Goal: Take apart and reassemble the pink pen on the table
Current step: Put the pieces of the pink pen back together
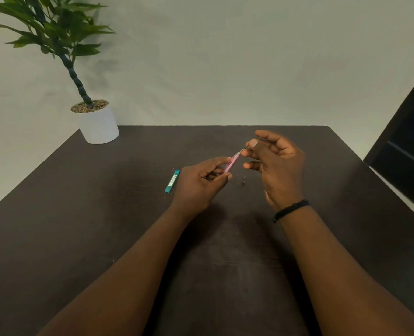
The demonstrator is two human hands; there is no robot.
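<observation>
Two hands work above the table (104,226): the left hand (202,183) pinches the pink pen (232,162); at its 1 o'clock end, the right hand (274,163) pinches a thin rod (243,150).

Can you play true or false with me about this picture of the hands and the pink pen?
1. The left hand holds the pink pen. True.
2. The pink pen lies flat on the table. False: it is up in the air between the two hands.
3. The right hand pinches something thin at the pen's far end. True, though it is too small and blurry to name.
4. The teal tube is in the right hand. False: it lies on the table, just left of the left hand.
5. A plant in a white pot stands at the table's far left corner. True.
6. The black bracelet is on the left wrist. False: it is on the right wrist.
</observation>
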